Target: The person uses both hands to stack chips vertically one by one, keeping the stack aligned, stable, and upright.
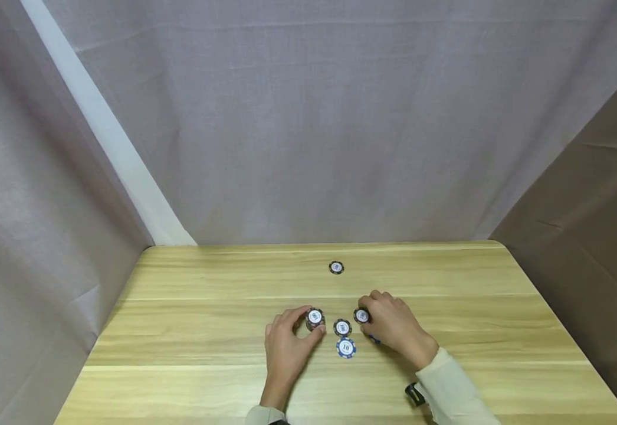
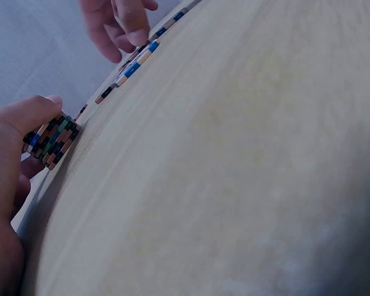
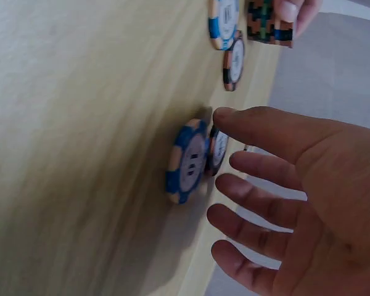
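My left hand (image 1: 285, 343) grips a short stack of poker chips (image 1: 315, 317) between thumb and fingers; a black chip with a white centre tops it. In the left wrist view, the stack's edge (image 2: 54, 142) shows several layers. To the right, my right hand (image 1: 393, 323) has thumb and index finger at opposite edges of a black poker chip (image 1: 361, 316), while its other fingers are spread. Partly beneath that hand lies a blue poker chip (image 3: 188, 161). Between the hands, another black chip (image 1: 342, 327) lies against a blue chip (image 1: 346, 348) marked 10.
A single black chip (image 1: 337, 267) lies farther back on the wooden table (image 1: 207, 342). Grey curtains (image 1: 330, 118) rise behind and beside the table. Something black (image 1: 414, 394) shows under the right sleeve.
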Demonstrator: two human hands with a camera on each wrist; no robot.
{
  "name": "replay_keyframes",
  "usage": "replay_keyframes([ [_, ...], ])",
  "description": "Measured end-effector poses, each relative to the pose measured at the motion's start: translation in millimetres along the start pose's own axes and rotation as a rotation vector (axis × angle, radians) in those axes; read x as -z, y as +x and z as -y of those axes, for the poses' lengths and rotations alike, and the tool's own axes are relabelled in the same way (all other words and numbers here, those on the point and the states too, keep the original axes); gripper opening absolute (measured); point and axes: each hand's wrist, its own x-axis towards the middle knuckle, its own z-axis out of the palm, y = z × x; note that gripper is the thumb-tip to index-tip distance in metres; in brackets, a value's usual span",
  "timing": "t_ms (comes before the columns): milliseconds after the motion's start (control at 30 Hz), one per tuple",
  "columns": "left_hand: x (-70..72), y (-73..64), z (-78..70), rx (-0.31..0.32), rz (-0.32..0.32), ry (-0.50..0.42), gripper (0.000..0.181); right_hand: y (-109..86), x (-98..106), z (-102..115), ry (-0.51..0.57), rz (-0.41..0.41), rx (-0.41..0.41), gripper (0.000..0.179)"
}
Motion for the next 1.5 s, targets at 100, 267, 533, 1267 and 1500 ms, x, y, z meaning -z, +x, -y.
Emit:
replay_keyframes([
  [100,0.9,-0.2,-0.5,-0.001,-0.002,0.001,0.047,-0.3,-4,-3,-0.005,0.011,0.030,0.034],
  [267,1.2,0.8,-0.2,-0.003,-0.003,0.007,0.049,1.0,-7,-6,-0.021,0.015,0.059,0.034],
  [533,1.6,0.6,-0.8,-0.002,0.009,0.008,0.048,5.0,-15,-15,-0.078,-0.012,0.094,0.031],
  [1267,2.2,1.1,-1.1,-0.020,0.004,0.012,0.048,15.8,-7,-3,0.205,0.027,0.037,0.026],
  [1500,2.1,1.4,0.4,-0.027,0.005,0.026,0.048,23.8,6,18,0.254,0.021,0.062,0.029],
])
